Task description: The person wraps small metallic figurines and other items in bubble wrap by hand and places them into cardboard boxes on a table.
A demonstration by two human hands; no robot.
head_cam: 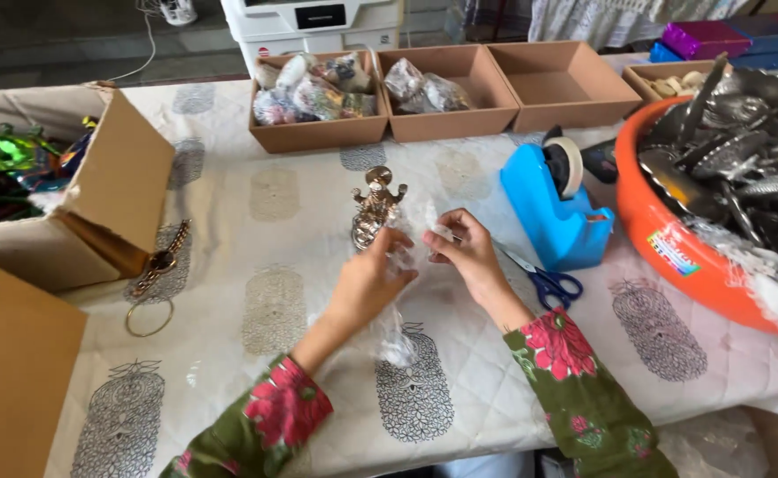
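Pinching a clear plastic bag between both hands over the quilted tablecloth, left hand and right hand each clamping fingers on the film. Standing just behind: a small metal idol. Lying nearby: blue tape dispenser, blue-handled scissors.

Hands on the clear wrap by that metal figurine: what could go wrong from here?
1. The figurine stands upright right beside the left hand; a nudge could tip it.
2. The clear wrap, pinched between the left hand and the right hand, looks thin and might tear.
3. The scissors lie beside the right wrist; a snag seems possible.
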